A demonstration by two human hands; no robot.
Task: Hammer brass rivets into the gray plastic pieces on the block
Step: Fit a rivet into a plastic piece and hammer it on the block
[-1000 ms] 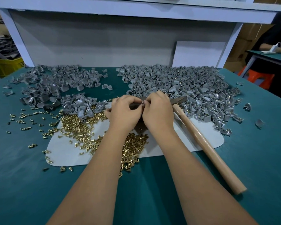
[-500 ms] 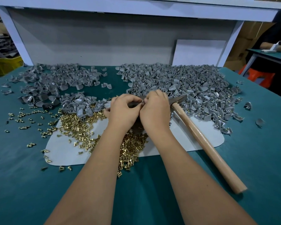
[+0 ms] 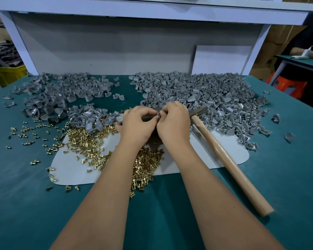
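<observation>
Fingers (image 3: 154,112) of left hand (image 3: 135,127) and right hand (image 3: 173,123) curled, pinching a small gray plastic piece (image 3: 158,115) together at frame centre, over the dark block (image 3: 148,117). Loose brass rivets (image 3: 85,141) on white mat (image 3: 224,150); wooden-handled hammer (image 3: 224,159) right, on teal worktop (image 3: 25,195).

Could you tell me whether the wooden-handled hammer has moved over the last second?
No. The wooden-handled hammer lies as before, across the right corner of the white mat, its head beside the right hand.
</observation>
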